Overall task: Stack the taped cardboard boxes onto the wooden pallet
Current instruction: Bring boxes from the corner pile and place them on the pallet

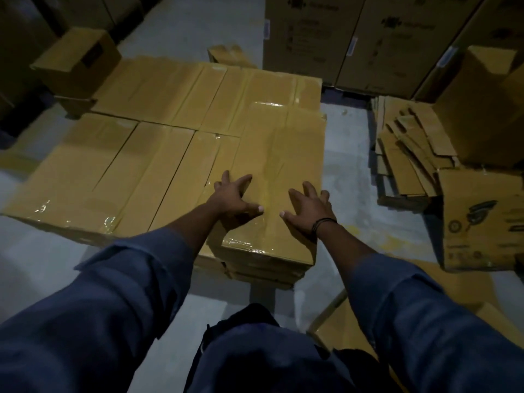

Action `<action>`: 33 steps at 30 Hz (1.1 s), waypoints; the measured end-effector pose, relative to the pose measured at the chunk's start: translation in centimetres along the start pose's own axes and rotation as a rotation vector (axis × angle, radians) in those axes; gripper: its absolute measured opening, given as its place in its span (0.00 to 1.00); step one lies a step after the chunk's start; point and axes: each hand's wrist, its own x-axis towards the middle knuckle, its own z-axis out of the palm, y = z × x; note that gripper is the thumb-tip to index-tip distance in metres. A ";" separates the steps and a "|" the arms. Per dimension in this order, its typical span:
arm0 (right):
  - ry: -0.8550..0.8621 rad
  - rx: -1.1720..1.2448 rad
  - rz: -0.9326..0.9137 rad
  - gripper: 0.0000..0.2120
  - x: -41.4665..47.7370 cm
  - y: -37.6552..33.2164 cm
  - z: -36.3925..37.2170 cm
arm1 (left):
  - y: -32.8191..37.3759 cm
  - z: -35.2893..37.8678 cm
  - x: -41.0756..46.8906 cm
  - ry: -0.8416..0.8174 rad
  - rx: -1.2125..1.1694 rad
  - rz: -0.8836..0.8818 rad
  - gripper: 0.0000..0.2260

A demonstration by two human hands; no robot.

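A long taped cardboard box [280,154] lies on top of the layer of taped boxes [119,165], at that layer's right edge. My left hand [234,198] presses flat on the near left part of its top, fingers spread. My right hand [307,209], with a dark band at the wrist, presses flat on the near right part, fingers spread too. Several similar long boxes lie side by side in two rows beneath and to the left. The wooden pallet under them is hidden.
A small closed box [78,62] stands at the far left corner of the stack. Tall printed cartons [340,38] line the back. Flattened cardboard sheets [408,154] and an open printed box [482,219] lie on the right floor. Grey floor [346,154] runs between.
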 end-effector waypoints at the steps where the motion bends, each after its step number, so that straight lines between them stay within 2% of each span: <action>1: -0.017 -0.003 -0.003 0.37 -0.2 0.0 0.5 | -0.6 0.4 -0.2 -0.015 0.001 0.001 0.52; 6: -0.066 0.012 0.014 0.42 -1.9 -0.9 0.8 | -2.3 0.7 -1.3 -0.050 0.008 -0.008 0.53; 11: -0.125 0.043 0.004 0.52 -5.7 -1.4 1.5 | -3.3 0.5 -4.1 -0.152 0.068 -0.027 0.62; 16: -0.190 0.121 0.009 0.58 -8.0 -0.3 2.3 | -4.7 1.0 -7.2 -0.207 0.115 0.034 0.66; 26: -0.153 0.084 -0.013 0.50 -8.2 1.3 1.7 | -2.2 0.6 -7.0 -0.128 0.132 0.110 0.59; 33: -0.159 0.071 -0.012 0.50 -8.1 1.6 1.6 | -2.2 0.7 -6.6 -0.139 0.127 0.122 0.59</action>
